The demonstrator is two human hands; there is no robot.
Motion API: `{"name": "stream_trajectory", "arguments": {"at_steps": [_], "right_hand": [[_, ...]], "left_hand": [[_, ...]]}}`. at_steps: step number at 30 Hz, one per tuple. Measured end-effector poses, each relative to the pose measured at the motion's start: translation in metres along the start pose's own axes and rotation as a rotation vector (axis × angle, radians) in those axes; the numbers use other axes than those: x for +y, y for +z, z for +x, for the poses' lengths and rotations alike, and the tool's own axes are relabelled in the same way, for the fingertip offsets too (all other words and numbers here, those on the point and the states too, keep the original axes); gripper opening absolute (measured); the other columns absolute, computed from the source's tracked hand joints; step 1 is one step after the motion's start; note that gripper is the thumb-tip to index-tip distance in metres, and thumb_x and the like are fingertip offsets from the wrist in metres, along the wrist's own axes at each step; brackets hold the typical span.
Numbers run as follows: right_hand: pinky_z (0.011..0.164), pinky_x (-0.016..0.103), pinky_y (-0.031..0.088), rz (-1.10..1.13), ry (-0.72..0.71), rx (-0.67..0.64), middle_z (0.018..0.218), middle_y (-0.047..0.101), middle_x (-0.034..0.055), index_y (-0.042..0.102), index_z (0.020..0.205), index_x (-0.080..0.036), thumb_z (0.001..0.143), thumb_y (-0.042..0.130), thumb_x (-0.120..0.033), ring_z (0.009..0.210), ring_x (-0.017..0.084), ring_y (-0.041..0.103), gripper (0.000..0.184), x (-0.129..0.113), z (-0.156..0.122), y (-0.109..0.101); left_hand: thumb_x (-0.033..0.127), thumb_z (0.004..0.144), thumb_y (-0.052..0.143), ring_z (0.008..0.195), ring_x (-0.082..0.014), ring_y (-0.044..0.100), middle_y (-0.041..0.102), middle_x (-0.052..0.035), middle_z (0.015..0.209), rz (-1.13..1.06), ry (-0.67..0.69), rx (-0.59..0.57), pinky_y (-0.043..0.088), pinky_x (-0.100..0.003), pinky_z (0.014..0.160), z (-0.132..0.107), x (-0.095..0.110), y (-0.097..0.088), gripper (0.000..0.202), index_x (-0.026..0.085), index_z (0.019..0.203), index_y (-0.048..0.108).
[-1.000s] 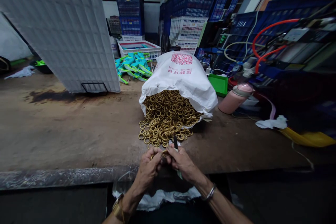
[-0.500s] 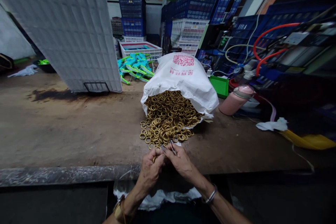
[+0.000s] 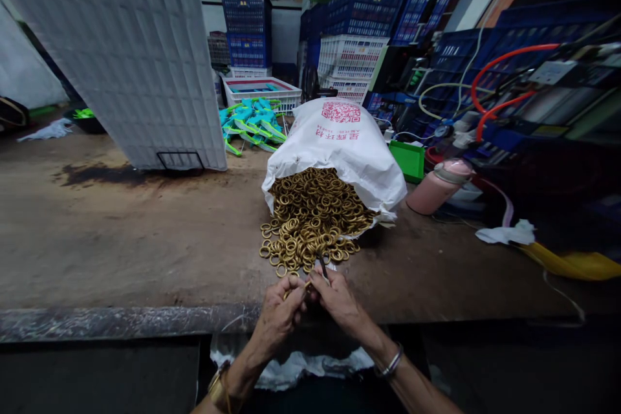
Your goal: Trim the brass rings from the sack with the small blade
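Note:
Brass-coloured rings (image 3: 310,242) spill from the mouth of a white woven sack (image 3: 334,139) onto the table, just beyond my hands. My left hand (image 3: 280,307) is closed, pinching a brass-coloured ring (image 3: 307,285) between thumb and fingers, with a bit of another one showing among the fingers. Close beside it, my right hand (image 3: 337,297) is closed on a thin dark tool (image 3: 322,265) whose tip points up toward the pile. Its kind cannot be made out. The right fingertips are at the ring's edge.
A tall white ribbed panel (image 3: 169,77) stands on the table (image 3: 145,246) at left. Turquoise and green plastic pieces (image 3: 255,123) lie behind the sack. A pink bottle (image 3: 439,187), a green tray (image 3: 407,160) and red hoses (image 3: 509,52) are at right; stacked blue crates (image 3: 247,26) stand behind.
My right hand has shifted slightly right, away from the left, and its dark tool stands more upright and shows more. The ring between my fingertips has come into sight.

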State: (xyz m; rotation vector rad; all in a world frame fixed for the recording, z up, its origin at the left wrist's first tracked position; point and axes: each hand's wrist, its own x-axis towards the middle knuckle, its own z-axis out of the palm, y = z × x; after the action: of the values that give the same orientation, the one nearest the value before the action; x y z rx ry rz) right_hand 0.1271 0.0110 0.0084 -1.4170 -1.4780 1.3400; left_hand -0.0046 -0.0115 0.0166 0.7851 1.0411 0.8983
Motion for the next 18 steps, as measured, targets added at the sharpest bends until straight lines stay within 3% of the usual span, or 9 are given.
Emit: {"name": "stream_trajectory", "arguments": {"at_steps": [5,10,14,16,18], "right_hand": [[0.051,0.021,0.032,-0.109,-0.112,0.05,0.055,0.043,-0.0042,0.044,0.061,-0.018,0.081,0.039,-0.042,0.053,0.009,0.038,0.031,-0.009,-0.003,-0.001],[0.051,0.021,0.034,-0.105,-0.086,0.034,0.054,0.047,-0.0033,0.046,0.062,-0.018,0.083,0.036,-0.036,0.051,0.009,0.042,0.03,-0.008,0.001,-0.006],[0.053,0.022,0.034,-0.336,-0.153,0.077,0.057,0.05,-0.0014,0.049,0.066,-0.019,0.081,0.036,-0.028,0.054,0.011,0.046,0.022,-0.001,-0.002,-0.008],[0.055,0.022,0.033,-0.468,-0.184,0.033,0.062,0.055,-0.0002,0.052,0.072,-0.019,0.078,0.037,-0.019,0.058,0.012,0.049,0.016,0.001,-0.005,-0.008],[0.058,0.021,0.033,-0.576,-0.196,-0.027,0.069,0.06,0.0006,0.054,0.081,-0.02,0.07,0.039,-0.008,0.063,0.013,0.053,0.023,0.003,-0.008,-0.007]], "left_hand": [[0.052,0.067,0.058,0.033,-0.0029,0.029,0.041,0.0079,0.044,0.034,0.009,-0.013,0.019,-0.016,0.034,-0.002,0.005,0.003,0.037,0.017,0.062,0.047],[0.047,0.072,0.056,0.035,-0.0029,0.027,0.04,0.0084,0.047,-0.062,0.032,-0.043,0.018,-0.015,0.033,-0.001,0.0,-0.001,0.032,0.018,0.066,0.046],[0.048,0.073,0.055,0.035,-0.0027,0.029,0.043,0.0078,0.051,-0.065,0.046,0.002,0.018,-0.014,0.032,0.003,-0.006,-0.003,0.032,0.018,0.07,0.044],[0.049,0.072,0.055,0.035,-0.0024,0.03,0.045,0.0075,0.052,-0.049,0.049,0.019,0.019,-0.013,0.032,0.004,-0.007,-0.002,0.033,0.018,0.071,0.044],[0.049,0.072,0.055,0.035,-0.002,0.031,0.046,0.0072,0.053,-0.026,0.059,0.025,0.02,-0.013,0.032,0.004,-0.008,-0.001,0.033,0.018,0.07,0.043]]}}
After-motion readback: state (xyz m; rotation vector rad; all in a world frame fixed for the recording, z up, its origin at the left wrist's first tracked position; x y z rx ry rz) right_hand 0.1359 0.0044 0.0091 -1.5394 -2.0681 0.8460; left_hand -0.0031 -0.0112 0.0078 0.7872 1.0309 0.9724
